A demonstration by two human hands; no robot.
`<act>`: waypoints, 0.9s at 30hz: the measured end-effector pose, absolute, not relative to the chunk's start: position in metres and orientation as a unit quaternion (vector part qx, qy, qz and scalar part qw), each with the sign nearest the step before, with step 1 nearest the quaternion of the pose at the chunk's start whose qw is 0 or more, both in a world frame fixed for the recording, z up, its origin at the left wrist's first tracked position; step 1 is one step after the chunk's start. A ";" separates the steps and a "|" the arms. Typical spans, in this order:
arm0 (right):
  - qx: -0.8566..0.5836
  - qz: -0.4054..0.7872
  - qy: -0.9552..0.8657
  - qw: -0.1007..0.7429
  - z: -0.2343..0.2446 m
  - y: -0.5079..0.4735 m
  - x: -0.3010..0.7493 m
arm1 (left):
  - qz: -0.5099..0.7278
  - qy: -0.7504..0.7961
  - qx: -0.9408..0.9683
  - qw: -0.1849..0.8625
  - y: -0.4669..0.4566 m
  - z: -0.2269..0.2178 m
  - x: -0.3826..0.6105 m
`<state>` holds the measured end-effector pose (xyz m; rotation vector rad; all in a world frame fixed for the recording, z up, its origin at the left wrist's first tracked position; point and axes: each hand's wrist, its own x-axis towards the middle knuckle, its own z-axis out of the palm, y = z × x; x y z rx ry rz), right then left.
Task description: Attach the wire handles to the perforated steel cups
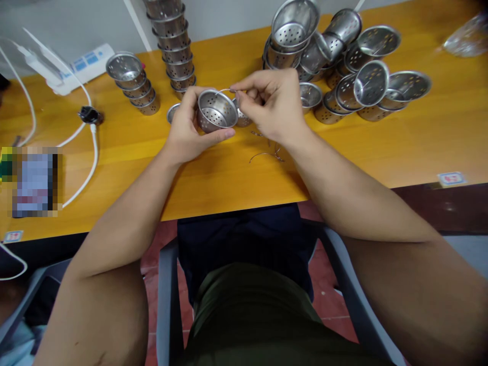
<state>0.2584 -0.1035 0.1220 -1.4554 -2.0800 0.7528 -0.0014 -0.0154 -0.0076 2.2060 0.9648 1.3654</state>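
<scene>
My left hand (190, 124) is wrapped round a small perforated metal cup (217, 114), tilted so that its mouth faces me. At its far rim, my right hand (269, 101) pinches a thin bent wire (224, 91), whose other end reaches the cup's edge. Whether the wire passes through a hole there I cannot tell. Behind the held cup, another perforated cup (243, 118) is partly hidden. Several loose wires (267, 155) lie on the table under my right hand.
Tall stacked cups (177, 51) stand behind my left hand, with a shorter stack (137, 86) further left. Many nested cups (343, 76) crowd the back right. A white power strip (84, 68), cables, and a blurred phone-like object (34, 183) occupy the left of the table (229, 178).
</scene>
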 end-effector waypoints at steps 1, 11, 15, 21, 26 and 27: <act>-0.538 0.270 -0.759 0.250 0.122 -0.104 0.258 | 0.482 0.344 0.785 0.182 -0.016 -0.007 -0.002; -0.576 0.208 -0.734 0.295 0.117 -0.108 0.247 | 0.452 0.356 0.796 0.187 -0.047 0.020 0.019; -0.570 0.202 -0.744 0.285 0.119 -0.114 0.238 | 0.466 0.368 0.783 0.186 -0.046 0.016 0.027; -0.557 0.217 -0.737 0.315 0.118 -0.116 0.236 | 0.466 0.363 0.792 0.154 -0.038 0.003 0.023; -0.568 0.213 -0.753 0.253 0.121 -0.117 0.236 | 0.457 0.334 0.805 0.176 -0.036 0.003 0.018; -0.562 0.219 -0.754 0.258 0.119 -0.116 0.236 | 0.455 0.331 0.807 0.177 -0.035 0.003 0.017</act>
